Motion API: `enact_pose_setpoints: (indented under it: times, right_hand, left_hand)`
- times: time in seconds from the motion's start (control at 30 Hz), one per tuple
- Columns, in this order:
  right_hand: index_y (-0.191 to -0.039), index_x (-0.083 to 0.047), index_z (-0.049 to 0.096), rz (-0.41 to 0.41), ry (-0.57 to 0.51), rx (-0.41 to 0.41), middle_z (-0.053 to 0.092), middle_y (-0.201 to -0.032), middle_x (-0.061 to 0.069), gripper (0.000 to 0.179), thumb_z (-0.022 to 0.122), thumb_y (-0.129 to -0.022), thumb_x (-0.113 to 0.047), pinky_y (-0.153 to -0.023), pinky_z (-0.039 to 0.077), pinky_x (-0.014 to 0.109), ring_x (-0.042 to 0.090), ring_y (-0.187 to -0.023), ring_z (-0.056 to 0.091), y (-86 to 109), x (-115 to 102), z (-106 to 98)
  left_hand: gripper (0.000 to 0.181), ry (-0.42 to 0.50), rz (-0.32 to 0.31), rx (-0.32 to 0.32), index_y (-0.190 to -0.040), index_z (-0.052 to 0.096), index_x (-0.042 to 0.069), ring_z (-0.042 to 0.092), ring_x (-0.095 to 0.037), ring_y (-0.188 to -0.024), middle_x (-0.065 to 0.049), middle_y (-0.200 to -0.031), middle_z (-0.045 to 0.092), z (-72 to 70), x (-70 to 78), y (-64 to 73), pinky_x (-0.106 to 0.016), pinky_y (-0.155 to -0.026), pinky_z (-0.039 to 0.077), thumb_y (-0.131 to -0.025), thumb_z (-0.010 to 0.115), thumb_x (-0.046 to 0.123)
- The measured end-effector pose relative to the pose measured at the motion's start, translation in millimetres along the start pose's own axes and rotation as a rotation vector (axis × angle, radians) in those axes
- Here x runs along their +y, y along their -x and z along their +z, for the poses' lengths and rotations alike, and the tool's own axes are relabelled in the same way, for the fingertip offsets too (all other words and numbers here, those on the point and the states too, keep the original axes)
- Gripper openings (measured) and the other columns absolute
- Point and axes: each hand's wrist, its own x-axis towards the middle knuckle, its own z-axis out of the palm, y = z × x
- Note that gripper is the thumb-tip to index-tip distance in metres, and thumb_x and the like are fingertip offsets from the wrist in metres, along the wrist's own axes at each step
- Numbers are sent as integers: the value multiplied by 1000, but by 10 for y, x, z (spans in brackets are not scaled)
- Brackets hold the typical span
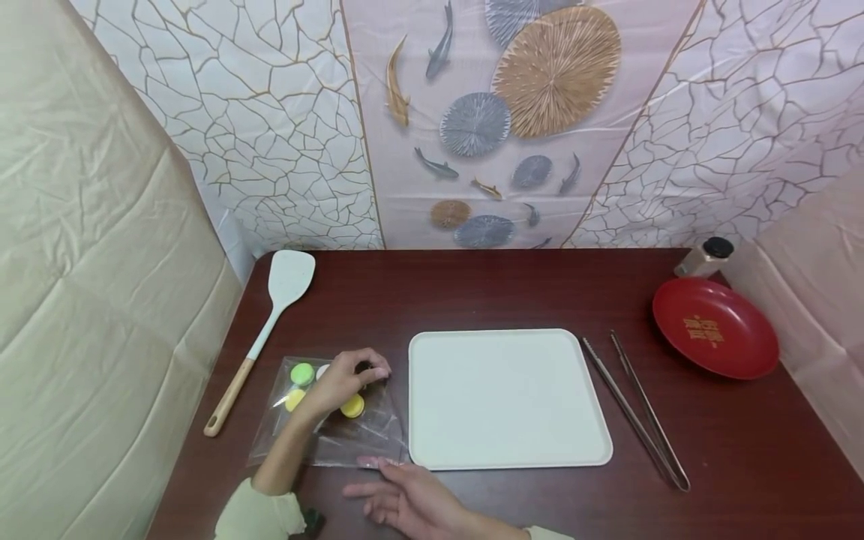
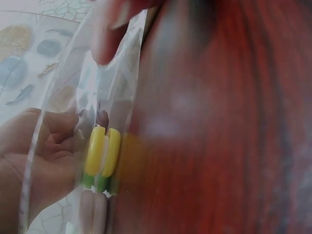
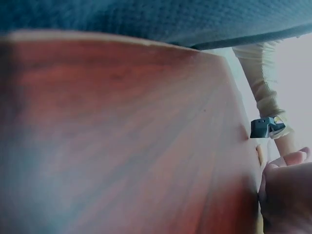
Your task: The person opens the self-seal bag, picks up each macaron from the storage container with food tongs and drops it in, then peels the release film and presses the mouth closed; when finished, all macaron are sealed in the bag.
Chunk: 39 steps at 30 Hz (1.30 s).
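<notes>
A clear plastic bag (image 1: 337, 448) with several coloured macarons inside lies left of the white tray (image 1: 509, 397). A green macaron (image 1: 302, 374) and a yellow macaron (image 1: 352, 406) show through the film. Over the bag's upper right part, my left hand (image 1: 344, 382) pinches the film between thumb and bent fingers. The left wrist view shows a yellow macaron (image 2: 103, 152) on edge behind the film, below the fingertips. My right hand (image 1: 421, 499) is at the bag's near right corner, thumb at the film and index finger extended apart from it.
A white spatula (image 1: 270, 330) with a wooden handle lies at the left. Metal tongs (image 1: 637, 412) are right of the tray. A red plate (image 1: 715, 328) and a black-capped jar (image 1: 705, 259) stand at the far right.
</notes>
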Motion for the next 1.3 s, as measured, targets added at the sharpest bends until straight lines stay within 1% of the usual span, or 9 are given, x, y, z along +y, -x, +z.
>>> enact_pose_setpoints:
  times: [0.1, 0.3, 0.5, 0.6, 0.7, 0.8, 0.87, 1.03, 1.3]
  right_hand:
    - [-162, 9, 42, -7, 68, -19, 74, -137, 24, 55, 46, -119, -25, -74, 55, 16, 3, -82, 72, 1, -22, 4]
    - [-157, 10, 50, -41, 226, -35, 71, -138, 31, 52, 49, -118, -24, -63, 54, 17, 5, -74, 74, 30, -111, 24]
    - [-147, 18, 55, -211, 486, -17, 68, -129, 44, 47, 50, -118, -17, -57, 52, 14, 2, -64, 67, 32, -347, -55]
    - [-143, 18, 60, -283, 630, 22, 71, -116, 45, 43, 51, -118, -15, -55, 51, 14, 1, -59, 61, 41, -508, -104]
    - [-139, 15, 66, -377, 795, 66, 74, -91, 35, 38, 52, -117, -14, -54, 52, 17, 2, -57, 58, 61, -656, -163]
    - [-132, 9, 73, -512, 966, 104, 70, -72, 21, 33, 55, -116, -14, -52, 51, 19, 5, -55, 57, 66, -772, -223]
    - [-126, 4, 77, -599, 1049, 132, 70, -72, 12, 29, 58, -115, -14, -55, 50, 19, 10, -57, 59, 58, -838, -240]
    - [-113, -2, 83, -749, 1120, 205, 69, -72, 2, 21, 64, -112, -12, -66, 50, 19, 22, -64, 65, 49, -980, -241]
    - [-107, -10, 84, -872, 1135, 224, 73, -80, -2, 19, 65, -111, -11, -66, 54, 22, 11, -65, 63, 63, -1182, -167]
  left_hand:
    - [11, 19, -17, 24, -95, 75, 4, 72, -18, -104, -8, -103, 81, -14, -6, 12, -28, -96, 55, -105, 71, 6]
    - [13, 51, -102, 118, -95, 67, 0, 72, -15, -79, -11, -87, 80, -13, 17, 109, -23, -75, 55, -108, 65, 2]
    - [14, 105, -115, 207, -98, 70, -1, 76, -19, -76, -13, -85, 81, -89, 80, 222, -24, -75, 61, -109, 66, 6]
    - [12, 60, -102, 255, -103, 74, 0, 76, -15, -78, -12, -88, 82, -182, 115, 274, -23, -77, 60, -109, 67, 9]
    - [12, 40, -87, 312, -106, 77, 1, 76, -9, -81, -11, -91, 83, -271, 141, 327, -19, -79, 57, -108, 69, 10]
    - [14, 105, -56, 345, -107, 76, -2, 78, -9, -81, -15, -92, 83, -338, 175, 388, -17, -82, 60, -109, 67, 8]
    - [16, 160, -32, 353, -108, 75, -5, 80, -12, -79, -18, -91, 83, -371, 204, 430, -17, -83, 61, -110, 66, 8]
    - [20, 184, 2, 367, -112, 74, -8, 82, -11, -82, -19, -95, 83, -433, 302, 526, -18, -77, 61, -111, 65, 9]
    - [23, 214, 92, 367, -118, 72, -11, 82, -9, -88, -10, -102, 85, -530, 479, 687, -23, -80, 65, -114, 58, 7]
